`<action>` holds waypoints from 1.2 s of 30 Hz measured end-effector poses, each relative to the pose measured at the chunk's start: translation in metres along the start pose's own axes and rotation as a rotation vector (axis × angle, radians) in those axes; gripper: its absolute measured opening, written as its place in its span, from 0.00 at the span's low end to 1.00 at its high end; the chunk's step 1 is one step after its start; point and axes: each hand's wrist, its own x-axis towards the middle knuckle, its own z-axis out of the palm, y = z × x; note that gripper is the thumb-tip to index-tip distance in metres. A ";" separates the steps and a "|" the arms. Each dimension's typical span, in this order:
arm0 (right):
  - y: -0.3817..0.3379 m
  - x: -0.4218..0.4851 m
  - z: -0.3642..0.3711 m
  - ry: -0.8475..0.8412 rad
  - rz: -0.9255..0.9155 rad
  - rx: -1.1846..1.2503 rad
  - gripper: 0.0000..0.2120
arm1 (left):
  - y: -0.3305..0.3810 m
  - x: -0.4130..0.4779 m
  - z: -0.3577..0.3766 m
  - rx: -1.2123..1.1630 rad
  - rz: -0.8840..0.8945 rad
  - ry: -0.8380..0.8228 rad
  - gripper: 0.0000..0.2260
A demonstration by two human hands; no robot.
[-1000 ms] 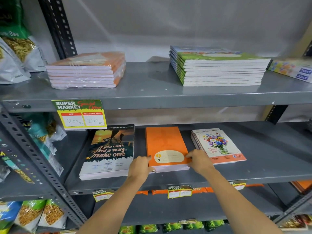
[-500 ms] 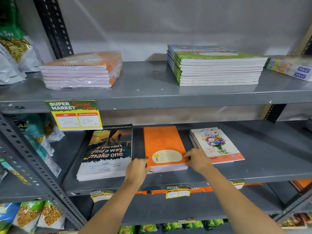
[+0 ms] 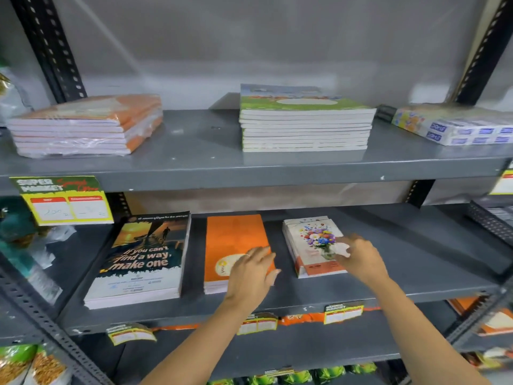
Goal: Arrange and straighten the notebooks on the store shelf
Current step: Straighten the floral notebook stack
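Observation:
On the middle grey shelf (image 3: 416, 279) lie three stacks of notebooks: a dark "make one" stack (image 3: 141, 259) at the left, an orange stack (image 3: 233, 240) in the middle and a flower-cover stack (image 3: 311, 245) to its right. My left hand (image 3: 252, 270) rests flat on the orange stack's near right corner, fingers spread. My right hand (image 3: 358, 254) lies over the right edge of the flower-cover stack, fingers apart and blurred. On the upper shelf sit a wrapped orange pack (image 3: 86, 126) and a green-cover stack (image 3: 305, 120).
Boxes with blue labels (image 3: 458, 126) lie at the upper shelf's right end. A yellow price tag (image 3: 63, 201) hangs from the upper shelf edge at left. Snack bags (image 3: 25, 245) fill the neighbouring rack on the left. Slotted uprights (image 3: 52, 51) frame the bay.
My left hand slid from the orange stack's left corner to its right side. My right hand left the orange stack and moved right onto the flower-cover stack. The view shifted right.

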 end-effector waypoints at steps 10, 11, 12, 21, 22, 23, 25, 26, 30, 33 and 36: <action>0.065 0.008 -0.002 -0.210 -0.066 -0.114 0.19 | 0.086 0.035 0.047 -0.235 -0.262 -0.446 0.28; 0.067 0.010 -0.001 -0.208 -0.073 -0.116 0.18 | 0.086 0.036 0.050 -0.235 -0.276 -0.432 0.26; 0.069 0.013 -0.001 -0.207 -0.074 -0.119 0.17 | 0.088 0.038 0.053 -0.220 -0.278 -0.417 0.23; 0.071 0.028 0.004 -0.205 -0.143 -0.135 0.14 | 0.087 0.047 0.060 -0.140 -0.334 -0.414 0.17; 0.070 0.031 0.004 -0.207 -0.149 -0.136 0.14 | 0.086 0.049 0.061 -0.140 -0.338 -0.409 0.17; 0.070 0.033 0.003 -0.208 -0.156 -0.139 0.14 | 0.086 0.051 0.060 -0.139 -0.345 -0.408 0.16; 0.069 0.037 0.003 -0.203 -0.161 -0.144 0.15 | 0.086 0.053 0.062 -0.148 -0.361 -0.400 0.16; 0.069 0.039 0.003 -0.200 -0.158 -0.142 0.15 | 0.086 0.054 0.062 -0.156 -0.368 -0.396 0.16; 0.069 0.043 0.004 -0.209 -0.157 -0.130 0.15 | 0.085 0.057 0.062 -0.165 -0.384 -0.389 0.16; 0.070 0.046 0.005 -0.216 -0.157 -0.131 0.14 | 0.084 0.058 0.063 -0.160 -0.389 -0.392 0.15; 0.069 0.048 0.004 -0.230 -0.169 -0.138 0.12 | 0.083 0.059 0.066 -0.131 -0.395 -0.404 0.15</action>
